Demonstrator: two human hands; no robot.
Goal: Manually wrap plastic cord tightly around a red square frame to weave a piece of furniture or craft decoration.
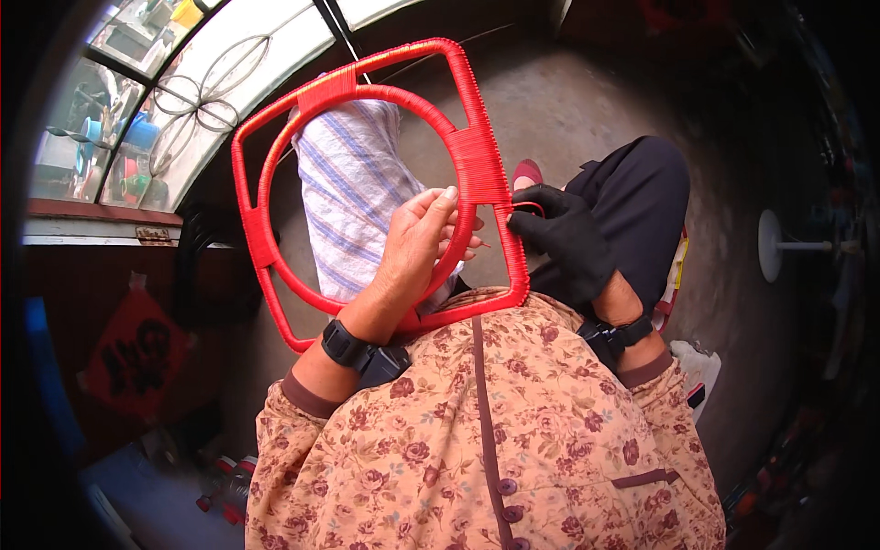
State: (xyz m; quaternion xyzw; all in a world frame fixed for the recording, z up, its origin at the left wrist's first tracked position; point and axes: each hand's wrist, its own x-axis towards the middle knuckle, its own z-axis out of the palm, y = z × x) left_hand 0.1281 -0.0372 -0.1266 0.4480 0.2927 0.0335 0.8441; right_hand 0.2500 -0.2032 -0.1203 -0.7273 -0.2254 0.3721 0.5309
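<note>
A red frame (367, 87) wrapped in red cord stands on my lap: a squarish outer loop with a round ring inside, joined by wound bands. My left hand (417, 238), bare, grips the inner ring near its right side, fingers curled over the wound section (477, 165). My right hand (564, 234) wears a black glove and pinches a thin red cord beside the frame's right edge. Behind the frame a striped white-and-blue cloth (348, 183) covers my left knee.
My right leg in dark trousers (642, 192) and a red shoe (526, 172) rest on the grey concrete floor (568, 101). A window with curved metal grille (202, 92) is at upper left. A white round stand (775, 245) sits to the right.
</note>
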